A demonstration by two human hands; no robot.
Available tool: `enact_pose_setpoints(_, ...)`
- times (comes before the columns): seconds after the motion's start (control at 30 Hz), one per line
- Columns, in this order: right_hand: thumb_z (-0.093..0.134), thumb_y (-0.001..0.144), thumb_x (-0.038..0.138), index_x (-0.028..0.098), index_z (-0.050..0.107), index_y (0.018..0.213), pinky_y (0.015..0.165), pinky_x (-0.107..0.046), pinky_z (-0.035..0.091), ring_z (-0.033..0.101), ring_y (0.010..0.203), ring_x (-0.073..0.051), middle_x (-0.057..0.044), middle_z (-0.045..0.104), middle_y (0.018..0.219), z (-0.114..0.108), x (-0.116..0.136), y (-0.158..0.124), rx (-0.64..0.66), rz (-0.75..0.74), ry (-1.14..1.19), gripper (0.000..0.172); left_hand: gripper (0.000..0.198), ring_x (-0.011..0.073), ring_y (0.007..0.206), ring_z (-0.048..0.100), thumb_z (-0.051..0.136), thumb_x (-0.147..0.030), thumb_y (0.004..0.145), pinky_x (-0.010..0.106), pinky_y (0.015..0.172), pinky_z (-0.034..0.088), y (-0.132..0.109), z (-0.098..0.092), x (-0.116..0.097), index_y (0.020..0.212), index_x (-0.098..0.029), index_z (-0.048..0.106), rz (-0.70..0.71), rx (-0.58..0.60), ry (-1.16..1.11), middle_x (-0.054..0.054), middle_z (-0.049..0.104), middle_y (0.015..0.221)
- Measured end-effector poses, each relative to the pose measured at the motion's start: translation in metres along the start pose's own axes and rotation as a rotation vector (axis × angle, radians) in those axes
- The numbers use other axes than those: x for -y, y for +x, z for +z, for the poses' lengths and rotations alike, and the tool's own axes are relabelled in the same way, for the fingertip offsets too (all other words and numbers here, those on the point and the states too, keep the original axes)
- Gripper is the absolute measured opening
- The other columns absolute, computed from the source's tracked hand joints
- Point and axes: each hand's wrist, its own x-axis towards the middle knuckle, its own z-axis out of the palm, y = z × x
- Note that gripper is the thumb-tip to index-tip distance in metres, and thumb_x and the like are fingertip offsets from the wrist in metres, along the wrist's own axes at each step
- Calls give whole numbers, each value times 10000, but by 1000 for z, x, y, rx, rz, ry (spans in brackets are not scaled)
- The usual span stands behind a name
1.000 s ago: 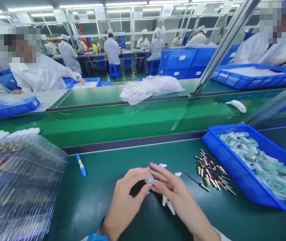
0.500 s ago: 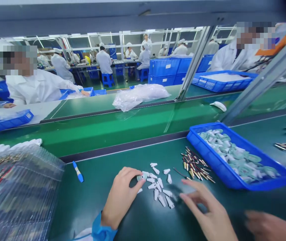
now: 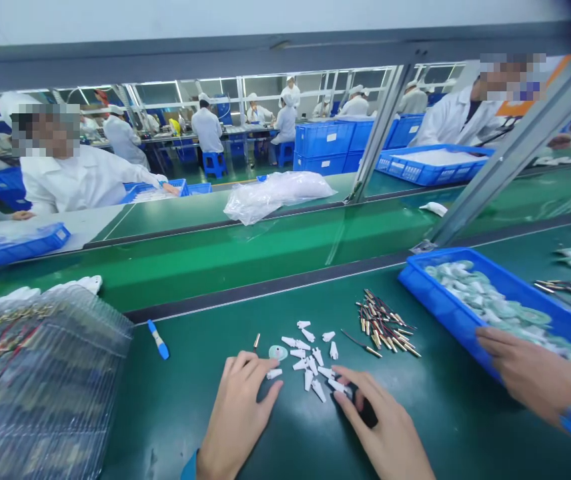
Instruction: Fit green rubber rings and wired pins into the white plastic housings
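Observation:
My left hand [image 3: 240,408] has its thumb and fingers apart and holds nothing. Just beyond its fingertips a pale green and white oval piece [image 3: 278,352] lies on the green table. A small white tapered part [image 3: 274,374] sits beside the index finger, and a brass-tipped piece [image 3: 256,341] shows past the knuckles. At the right side of the loose white parts [image 3: 312,363], my right hand [image 3: 383,417] reaches in, thumb and index finger spread around one white tapered clip [image 3: 336,386]. The thumb seems to touch that clip; a firm grip does not show.
Brass-tipped wires [image 3: 385,327] lie behind my right hand. Another person's hand [image 3: 535,367] is at a blue bin [image 3: 415,280] of green and white pieces. Clear layered trays [image 3: 55,380] and a blue-white pen [image 3: 158,340] are at left. A metal post [image 3: 500,160] slants at right.
My left hand has let go of the oval piece, which now lies on the table. My right hand has moved left to the white parts. The other person's hand has moved up to the bin.

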Motion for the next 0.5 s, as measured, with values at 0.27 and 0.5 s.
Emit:
enact_pose_setpoints(0.27,588,961,399,286,758,996,793,-301,580,712,865,-226,-58,725,1012,-3,2,3,-33,48,182,208,182,210,1028,722,567,-260,1006,325,916,565,1,4,0,1131,-287,697,75,-44,-111,19,769,1099)
enact_pose_setpoints(0.5,595,976,353,282,771,1012,889,-319,557,708,1018,-242,-77,718,1141,-3,13,7,-76,46,208,194,216,183,931,773,557,-262,999,205,832,596,2,13,6,1107,-300,740,218,-61,-148,30,780,1028)
